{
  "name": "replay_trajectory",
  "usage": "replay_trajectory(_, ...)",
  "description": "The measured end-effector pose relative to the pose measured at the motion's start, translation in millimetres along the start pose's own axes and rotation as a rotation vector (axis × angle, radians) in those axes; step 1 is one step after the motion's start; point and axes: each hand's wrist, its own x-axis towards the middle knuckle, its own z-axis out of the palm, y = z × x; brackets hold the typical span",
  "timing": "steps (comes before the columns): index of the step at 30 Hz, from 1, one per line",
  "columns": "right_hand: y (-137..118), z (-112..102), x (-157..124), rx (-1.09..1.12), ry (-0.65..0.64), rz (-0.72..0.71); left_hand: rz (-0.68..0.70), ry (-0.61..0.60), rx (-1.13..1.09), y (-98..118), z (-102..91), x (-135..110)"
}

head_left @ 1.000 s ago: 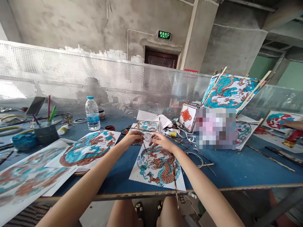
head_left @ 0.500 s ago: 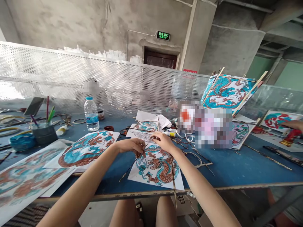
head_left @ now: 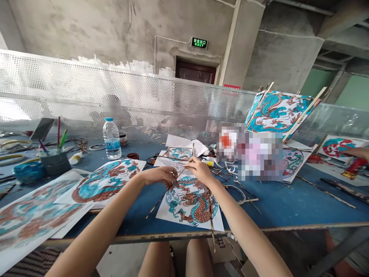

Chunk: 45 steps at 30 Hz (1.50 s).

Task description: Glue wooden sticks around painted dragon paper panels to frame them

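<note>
In front of me on the table lies a painted dragon picture point(head_left: 196, 206) in turquoise and brown on white paper. A thin wooden stick point(head_left: 154, 207) runs slantwise along its left edge. My left hand point(head_left: 162, 177) has its fingers curled round the middle of this stick. Above the picture, my right hand point(head_left: 199, 170) pinches the stick's upper end. A second dark stick point(head_left: 212, 223) lies down the picture's right side and sticks out past the table edge. Between and behind my hands are an uncoloured line drawing point(head_left: 170, 164) and a smaller coloured picture point(head_left: 179, 154).
Painted sheets point(head_left: 108, 182) lie to the left, near a water bottle point(head_left: 112, 139), a brush cup point(head_left: 54, 161) and a blue paint jar point(head_left: 28, 172). Loose sticks and a white ring point(head_left: 235, 195) lie right. A framed dragon picture point(head_left: 279, 113) stands behind. Another person's hand point(head_left: 357, 153) is far right.
My right hand has shifted slightly up and its fingers have moved along the stick. The stick's lower end has moved a little. My left hand stays almost in place.
</note>
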Motion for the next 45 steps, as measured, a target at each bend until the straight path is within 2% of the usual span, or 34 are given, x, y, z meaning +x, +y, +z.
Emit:
replay_trajectory(2, 3, 1, 1, -0.006, -0.005, -0.005, 0.011, 0.123, 0.096, 5, -4.4, -5)
replay_trajectory(5, 5, 4, 1, -0.015, -0.019, -0.026, 0.029, 0.457, 0.368, 9, -3.4, -30)
replay_trajectory(7, 4, 7, 1, -0.016, -0.035, -0.039, 0.083, 0.752, 0.571, 3, 11.1, -56)
replay_trajectory(9, 2, 11, 2, -0.009, -0.059, -0.043, 0.128, 0.898, 0.677, -13, 38.0, -83)
replay_trajectory(11, -1, 15, 2, 0.003, -0.090, -0.046, 0.210, 0.915, 0.706, -38, 70.9, -104)
replay_trajectory(13, -4, 20, 2, 0.013, -0.115, -0.049, 0.327, 0.900, 0.778, -66, 100.1, -114)
replay_trajectory(16, -6, 28, 3, 0.026, -0.141, -0.045, 0.525, 0.953, 0.873, -99, 124.5, -115)
replay_trajectory(21, -6, 38, 3, 0.043, -0.179, -0.033, 0.626, 0.951, 0.975, -115, 131.7, -112)
replay_trajectory(26, -9, 39, 3, 0.087, -0.248, -0.002, 0.680, 1.049, 0.957, -126, 146.4, -110)
replay_trajectory(30, -8, 31, 2, 0.111, -0.283, 0.082, 0.639, 1.096, 1.006, -130, 154.4, -111)
replay_trajectory(34, -8, 26, -1, 0.084, -0.294, 0.020, 0.601, 1.052, 1.074, -124, 151.4, -116)
replay_trajectory(38, -11, 25, -2, 0.034, -0.318, 0.002, 0.585, 1.059, 1.137, -124, 150.4, -117)
replay_trajectory(45, -11, 26, -2, 0.021, -0.335, 0.023, 0.555, 1.107, 1.065, -127, 155.0, -111)
